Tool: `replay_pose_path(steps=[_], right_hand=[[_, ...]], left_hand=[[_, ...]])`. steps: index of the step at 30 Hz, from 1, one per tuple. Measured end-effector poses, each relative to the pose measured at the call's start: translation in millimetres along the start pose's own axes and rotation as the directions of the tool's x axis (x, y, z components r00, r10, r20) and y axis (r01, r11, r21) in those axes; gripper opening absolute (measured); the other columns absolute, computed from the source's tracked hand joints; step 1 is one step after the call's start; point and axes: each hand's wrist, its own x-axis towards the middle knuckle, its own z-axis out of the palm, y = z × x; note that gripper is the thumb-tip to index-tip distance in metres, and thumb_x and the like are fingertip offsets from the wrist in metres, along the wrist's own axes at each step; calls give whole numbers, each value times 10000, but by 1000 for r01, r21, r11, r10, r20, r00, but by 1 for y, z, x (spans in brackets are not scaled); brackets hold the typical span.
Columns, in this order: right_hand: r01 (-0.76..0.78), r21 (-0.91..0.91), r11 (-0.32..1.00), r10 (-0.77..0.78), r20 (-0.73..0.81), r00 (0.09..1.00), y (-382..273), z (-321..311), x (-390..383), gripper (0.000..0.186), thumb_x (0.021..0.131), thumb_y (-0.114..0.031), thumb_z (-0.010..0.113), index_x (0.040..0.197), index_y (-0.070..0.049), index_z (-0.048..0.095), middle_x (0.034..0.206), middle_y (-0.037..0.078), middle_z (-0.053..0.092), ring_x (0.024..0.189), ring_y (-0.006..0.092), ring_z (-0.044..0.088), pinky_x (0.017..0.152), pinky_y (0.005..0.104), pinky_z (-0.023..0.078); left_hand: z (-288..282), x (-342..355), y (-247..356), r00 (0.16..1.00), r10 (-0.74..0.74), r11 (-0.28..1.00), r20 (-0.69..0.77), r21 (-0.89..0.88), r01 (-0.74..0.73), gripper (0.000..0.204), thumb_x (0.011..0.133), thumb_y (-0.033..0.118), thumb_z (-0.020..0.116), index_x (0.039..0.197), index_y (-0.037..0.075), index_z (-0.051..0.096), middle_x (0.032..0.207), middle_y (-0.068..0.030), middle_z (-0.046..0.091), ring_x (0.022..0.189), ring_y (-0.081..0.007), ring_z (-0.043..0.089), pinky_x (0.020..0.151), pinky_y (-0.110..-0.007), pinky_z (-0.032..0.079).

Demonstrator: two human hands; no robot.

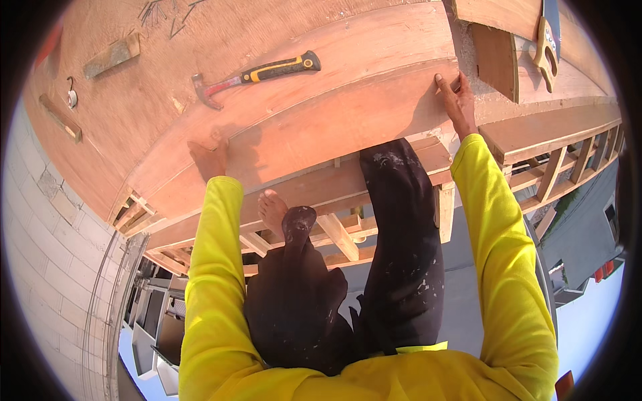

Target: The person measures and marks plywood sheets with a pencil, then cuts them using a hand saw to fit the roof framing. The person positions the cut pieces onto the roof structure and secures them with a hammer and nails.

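A long plywood strip (341,113) lies across the work surface in front of me, on top of wider plywood. My left hand (208,159) rests on the strip's left part with fingers stretched out, in a yellow sleeve. At the strip's right end, my right hand (459,107) grips the edge, thumb on the upper face and fingers at the end. A claw hammer (257,75) with a black and yellow grip and a red neck lies on the plywood beyond the strip, between my hands.
A handsaw (548,53) with a wooden handle lies at the far right on plywood pieces. Wood offcuts (112,55) and loose nails (158,11) lie at the far left. Below the strip is an open timber frame (340,237), with my bare foot (273,210) on it. A block wall (50,234) stands left.
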Motion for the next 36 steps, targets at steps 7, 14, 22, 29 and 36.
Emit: replay_pose_path(steps=[7,14,22,29,36], right_hand=[[-126,-190,974,111,-89,990,-14,0,-7,780,876,-407,795,1463,1,483,1220,178,651,1063,233,651,881,342,544],[-211,-137,968,169,-265,949,-12,19,-16,885,815,-526,803,1484,-43,484,1306,223,640,1163,325,641,1009,391,510],[-280,-181,943,174,-447,877,3,26,-24,963,703,-645,812,1443,-86,552,1322,192,648,1285,342,560,1174,512,207],[-62,132,989,140,-742,656,25,46,-54,754,832,-455,769,1421,-47,532,1305,155,640,1231,307,565,1077,434,347],[-20,871,491,699,-380,606,158,127,-226,315,1050,-203,566,1304,-18,590,1137,96,686,935,121,657,811,251,534]], left_hand=[[-10,12,3,992,18,995,122,96,-30,1208,768,473,808,1582,-78,104,1619,-317,228,1524,-422,222,1220,-440,306],[-11,30,15,963,260,909,73,318,-269,1070,810,338,769,1581,-65,145,1611,-311,242,1500,-471,239,1221,-453,289],[-54,-69,241,22,951,60,308,-116,-991,854,790,157,726,1530,-11,333,1590,-315,273,1471,-492,271,1174,-598,247],[75,-160,395,-131,929,-175,346,97,-980,1011,873,448,661,1616,24,121,1668,-303,0,1533,-513,-17,1111,-781,87],[101,-170,417,1,850,-125,526,204,-971,1222,827,587,657,1603,6,-89,1643,-331,-143,1495,-560,-180,1094,-800,15]])
